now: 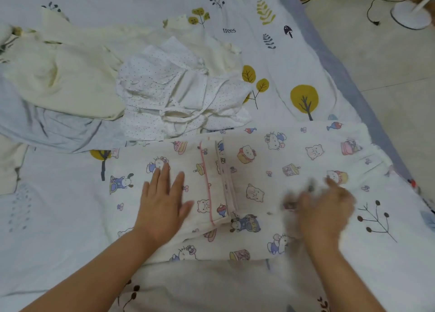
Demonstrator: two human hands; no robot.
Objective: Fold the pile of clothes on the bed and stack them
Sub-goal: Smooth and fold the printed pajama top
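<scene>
Bed: a white sheet printed with yellow trees, leaves and dark twigs covers nearly the whole view; a grey-blue edge runs down its right side.
Floor: pale tiles at the upper right, with a white fan base and a black cable just beside it.
Left fingers: straight and slightly spread, lying flat on the cartoon garment, thumb out to the right.
Left hand: the left hand presses palm-down on the garment's left half, just left of the pink-piped edge.
Right fingers: blurred; they look loosely extended over the cloth, but whether they pinch any fabric cannot be told.
Right hand: the right hand sits on the garment's right half, well apart from the left hand.
Arms: both bare forearms come in from the bottom edge.
Cartoon garment: cream cloth with cartoon cats and dogs, spread flat across the near middle of the bed, a folded panel with pink piping lying on top near its centre.
Dotted garment: white cloth with tiny dots, crumpled, just behind the cartoon garment.
Cream garment: pale yellow cloth, heaped left of the dotted one and touching it.
Grey garment: light grey cloth, under the cream one at the left edge.
</scene>
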